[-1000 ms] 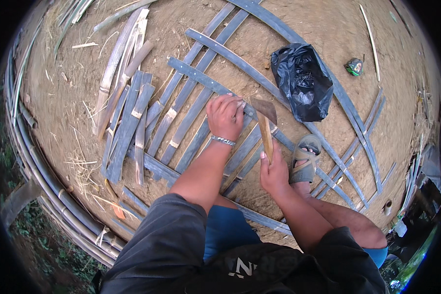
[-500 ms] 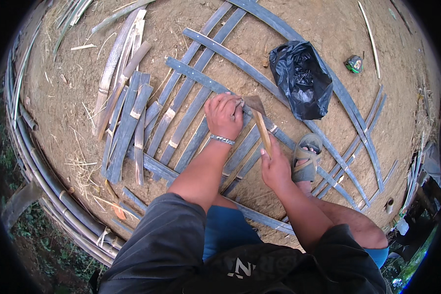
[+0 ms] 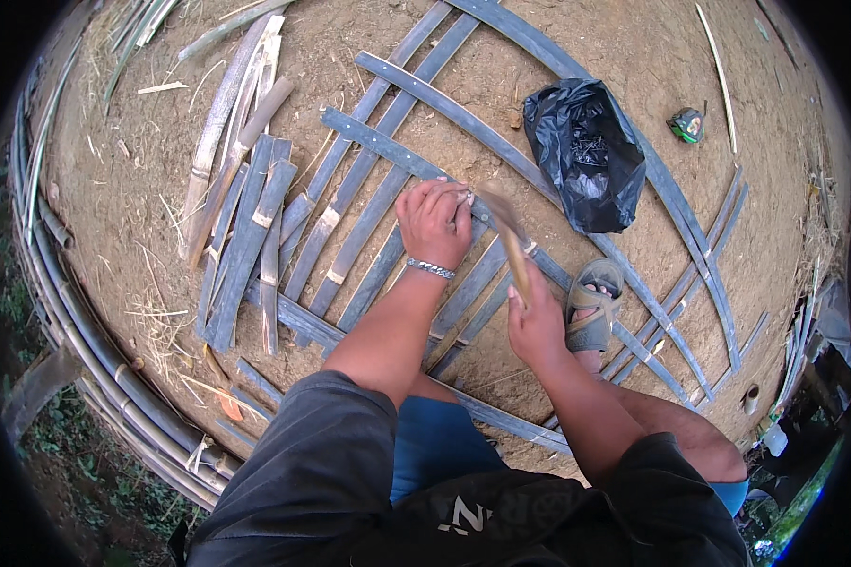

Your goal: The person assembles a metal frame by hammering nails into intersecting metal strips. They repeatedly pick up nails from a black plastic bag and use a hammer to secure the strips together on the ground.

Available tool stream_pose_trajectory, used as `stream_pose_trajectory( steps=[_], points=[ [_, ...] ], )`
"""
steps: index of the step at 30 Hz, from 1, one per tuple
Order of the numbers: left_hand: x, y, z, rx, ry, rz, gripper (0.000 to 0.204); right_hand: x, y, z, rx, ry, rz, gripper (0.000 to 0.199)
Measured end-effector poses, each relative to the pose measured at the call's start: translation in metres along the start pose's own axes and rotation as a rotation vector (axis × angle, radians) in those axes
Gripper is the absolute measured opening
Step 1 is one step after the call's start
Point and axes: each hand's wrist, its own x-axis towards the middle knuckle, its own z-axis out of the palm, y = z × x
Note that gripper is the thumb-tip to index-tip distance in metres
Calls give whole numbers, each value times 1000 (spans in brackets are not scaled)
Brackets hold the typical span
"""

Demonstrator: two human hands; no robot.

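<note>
Here | tool (image 3: 516,257): long axis slanting, head (image 3: 498,204) up-left | right fingers (image 3: 538,297) grip it | left fingers (image 3: 425,200) curled, hold unclear

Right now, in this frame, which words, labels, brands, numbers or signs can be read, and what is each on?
Dark shirt: white lettering, with fainter lettering beside it; wording not copied here.
Small green-and-black object: any marking is too small to read.
Wooden-handled tool: no lettering visible; its head is blurred.
</note>
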Motion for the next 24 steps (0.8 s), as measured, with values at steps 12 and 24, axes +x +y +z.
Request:
stream_pose_trajectory(
  steps=[12, 24],
  points=[
    [1, 0, -1, 8, -1, -5, 13, 5, -9, -4, 6, -145, 145, 59],
    [3, 1, 0, -8, 24, 6, 14, 4, -2, 0, 28, -58, 45, 58]
  ],
)
